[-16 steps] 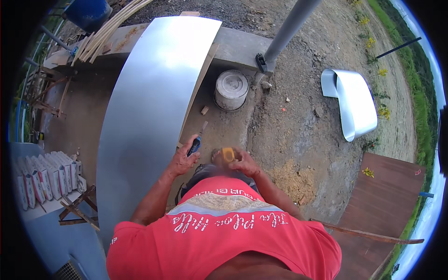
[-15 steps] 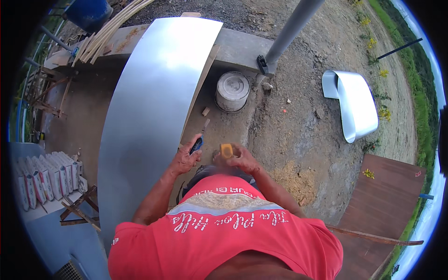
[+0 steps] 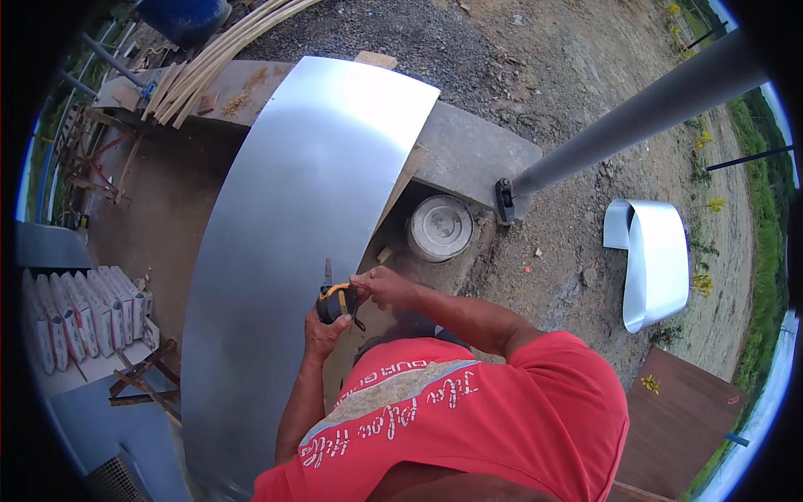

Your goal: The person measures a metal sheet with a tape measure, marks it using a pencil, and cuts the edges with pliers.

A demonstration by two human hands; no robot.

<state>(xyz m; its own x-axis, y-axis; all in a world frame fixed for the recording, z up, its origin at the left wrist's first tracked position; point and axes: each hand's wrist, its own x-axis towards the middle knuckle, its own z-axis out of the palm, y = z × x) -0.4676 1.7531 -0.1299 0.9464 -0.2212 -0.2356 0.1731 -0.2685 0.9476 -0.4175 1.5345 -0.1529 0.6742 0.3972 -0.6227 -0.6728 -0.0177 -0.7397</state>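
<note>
A black and yellow tape measure (image 3: 339,303) is gripped in my left hand (image 3: 320,336), over the edge of a long shiny metal sheet (image 3: 276,201). From the same hand a narrow metal tool tip (image 3: 328,271) points away from me; its handle is mostly hidden behind the tape measure. My right hand (image 3: 386,289) is closed at the right side of the tape measure, its fingertips against the case; whether they pinch the tape's end is too small to tell. The sheet stretches from beside me to a low concrete ledge (image 3: 468,151), with wood under its far right edge.
A lidded bucket (image 3: 440,227) stands right of the sheet. Beyond it are a grey post (image 3: 619,113) and a hand plane (image 3: 504,201) at its foot. A rolled metal sheet (image 3: 657,263) lies on the dirt at right. White packs (image 3: 84,318) stand at left.
The tape measure has gone from my right hand to my left, beside the tool. My right hand has moved left to meet it. My view has turned, and the sheet appears lower.
</note>
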